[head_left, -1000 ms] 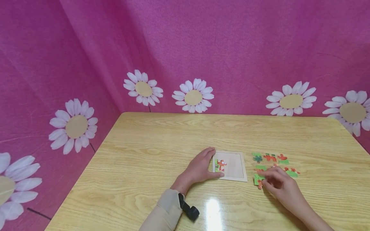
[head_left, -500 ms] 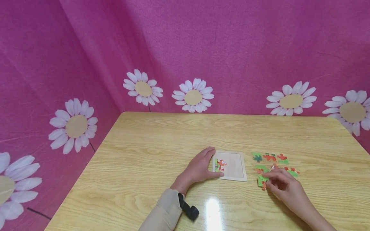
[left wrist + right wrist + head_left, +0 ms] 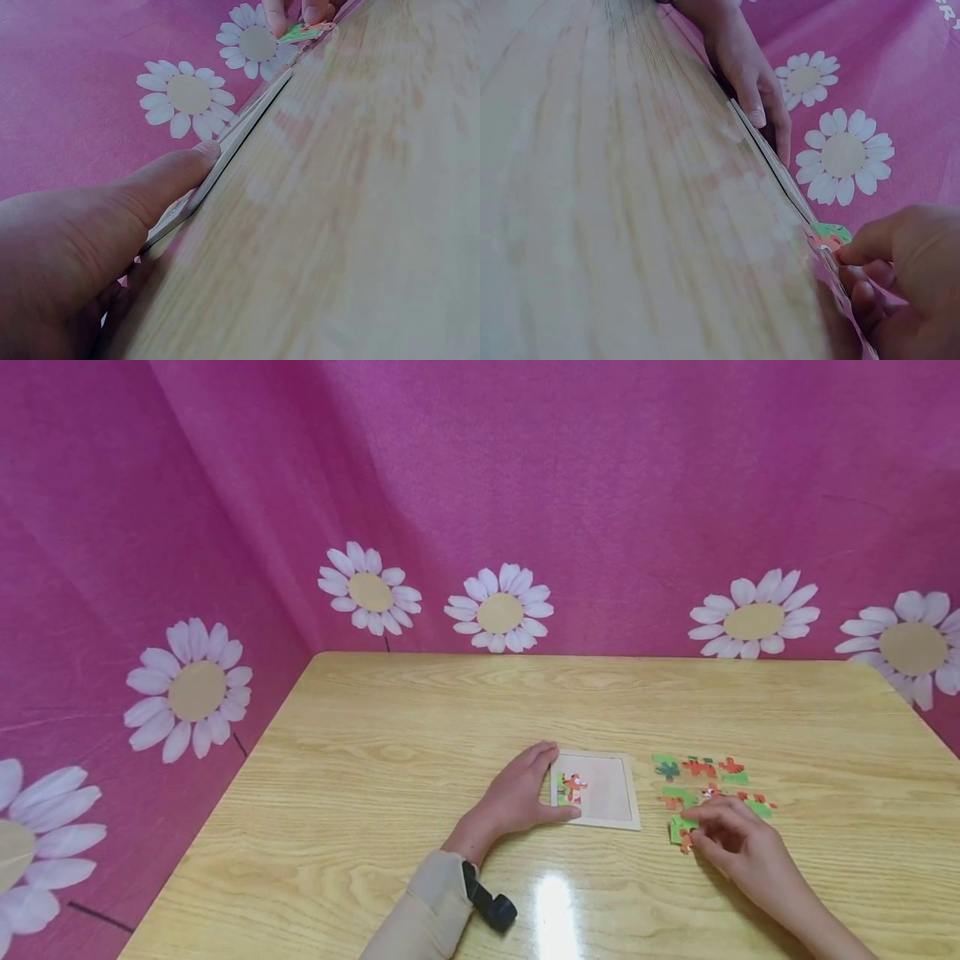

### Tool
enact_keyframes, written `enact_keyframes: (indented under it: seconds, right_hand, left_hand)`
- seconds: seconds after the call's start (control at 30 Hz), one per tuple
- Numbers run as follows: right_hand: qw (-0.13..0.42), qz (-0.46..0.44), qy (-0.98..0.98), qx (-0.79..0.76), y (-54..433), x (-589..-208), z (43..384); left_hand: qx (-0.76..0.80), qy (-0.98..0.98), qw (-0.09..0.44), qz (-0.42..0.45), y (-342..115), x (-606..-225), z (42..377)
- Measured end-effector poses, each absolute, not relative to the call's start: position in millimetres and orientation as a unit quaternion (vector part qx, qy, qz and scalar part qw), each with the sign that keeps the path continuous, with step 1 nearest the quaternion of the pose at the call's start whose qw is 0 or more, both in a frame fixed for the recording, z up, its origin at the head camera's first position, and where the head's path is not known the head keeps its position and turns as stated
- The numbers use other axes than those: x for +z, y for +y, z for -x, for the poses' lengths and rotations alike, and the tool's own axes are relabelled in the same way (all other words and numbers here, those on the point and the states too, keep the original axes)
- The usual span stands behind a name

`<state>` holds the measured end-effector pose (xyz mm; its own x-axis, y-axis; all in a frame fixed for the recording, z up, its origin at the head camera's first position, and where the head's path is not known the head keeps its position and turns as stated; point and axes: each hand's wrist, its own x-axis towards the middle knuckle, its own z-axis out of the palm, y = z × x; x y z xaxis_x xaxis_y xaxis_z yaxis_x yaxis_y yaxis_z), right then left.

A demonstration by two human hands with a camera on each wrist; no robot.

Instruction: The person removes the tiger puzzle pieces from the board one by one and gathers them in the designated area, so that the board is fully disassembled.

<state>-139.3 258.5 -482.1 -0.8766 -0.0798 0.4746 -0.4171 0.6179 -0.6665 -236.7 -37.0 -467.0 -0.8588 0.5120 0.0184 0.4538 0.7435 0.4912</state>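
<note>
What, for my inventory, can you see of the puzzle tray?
The puzzle tray is shallow, squarish, pale and wooden-looking, with a rim. It lies flat on the table, orange and green pieces inside at its left, the rest bare. The left hand touches its left side, thumb on the near rim.

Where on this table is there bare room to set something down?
Bare wood on the table lies left of the left hand, between the puzzle tray and the daisy-print cloth, and right of the loose puzzle pieces. It's crowded around the right hand, which pinches a green-and-orange piece; only a narrow strip parts tray from pieces.
</note>
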Motion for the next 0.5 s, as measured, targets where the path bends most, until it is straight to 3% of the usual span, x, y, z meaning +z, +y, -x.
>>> enact_keyframes:
  seconds: [0.5]
  right_hand:
    - [0.187,-0.147,-0.883,0.405,262.3,-478.8,139.8]
  left_hand:
    - [0.241,0.933,0.060,-0.261,-36.8,-466.1,236.1]
